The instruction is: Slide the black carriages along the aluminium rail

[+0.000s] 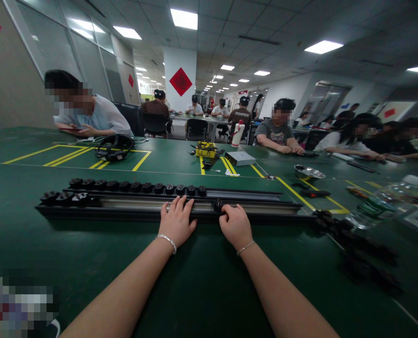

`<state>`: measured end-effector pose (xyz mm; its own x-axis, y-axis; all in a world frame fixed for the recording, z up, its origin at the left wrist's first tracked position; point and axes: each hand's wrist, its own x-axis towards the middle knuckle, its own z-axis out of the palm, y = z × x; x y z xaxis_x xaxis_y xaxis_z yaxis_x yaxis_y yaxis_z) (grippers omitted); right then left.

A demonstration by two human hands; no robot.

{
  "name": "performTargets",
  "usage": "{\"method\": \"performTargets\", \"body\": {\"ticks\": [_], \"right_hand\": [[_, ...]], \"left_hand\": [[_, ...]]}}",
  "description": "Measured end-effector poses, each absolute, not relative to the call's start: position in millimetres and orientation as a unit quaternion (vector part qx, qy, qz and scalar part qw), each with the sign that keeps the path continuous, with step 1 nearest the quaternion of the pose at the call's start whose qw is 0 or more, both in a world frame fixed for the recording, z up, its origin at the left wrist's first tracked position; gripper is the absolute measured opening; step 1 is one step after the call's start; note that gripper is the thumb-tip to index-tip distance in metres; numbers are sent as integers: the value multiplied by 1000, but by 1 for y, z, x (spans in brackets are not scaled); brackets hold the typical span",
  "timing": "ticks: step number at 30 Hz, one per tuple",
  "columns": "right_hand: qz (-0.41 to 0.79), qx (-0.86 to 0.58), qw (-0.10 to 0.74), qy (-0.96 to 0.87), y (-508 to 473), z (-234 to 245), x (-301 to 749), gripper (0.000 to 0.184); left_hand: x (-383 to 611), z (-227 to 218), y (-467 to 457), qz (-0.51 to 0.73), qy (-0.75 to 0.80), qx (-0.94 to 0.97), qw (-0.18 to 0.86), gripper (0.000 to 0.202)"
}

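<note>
A long black track rail (pixel 265 217) lies across the green table in front of me. My left hand (pixel 177 217) rests on it with the fingers spread over its channel. Just to the right, my right hand (pixel 236 223) is closed around a small black socket module (pixel 217 205) that sits in the channel; its thumb and fingertips are partly hidden. At the rail's left end are several black modules (pixel 64 198). Behind it a second black rail (pixel 244 194) carries a row of similar round black modules (pixel 135 187) along its left part.
More black modules (pixel 367 249) lie in a pile at the right, beside a clear plastic bottle (pixel 374 206). Farther back are a metal bowl (pixel 309 172), a white box (pixel 239 158), a yellow container (pixel 206 150) and a black headset (pixel 113 148). Several people sit around the table.
</note>
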<state>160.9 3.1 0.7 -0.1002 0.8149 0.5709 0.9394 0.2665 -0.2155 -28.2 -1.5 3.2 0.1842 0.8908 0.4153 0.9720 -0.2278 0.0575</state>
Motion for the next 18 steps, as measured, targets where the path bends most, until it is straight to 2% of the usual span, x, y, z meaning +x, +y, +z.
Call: {"method": "performTargets", "body": {"ticks": [18], "right_hand": [[-117,-613,309,-718,-1,3,160,17]], "left_hand": [[-29,1,0,-194,-606,-762,116,54]]}}
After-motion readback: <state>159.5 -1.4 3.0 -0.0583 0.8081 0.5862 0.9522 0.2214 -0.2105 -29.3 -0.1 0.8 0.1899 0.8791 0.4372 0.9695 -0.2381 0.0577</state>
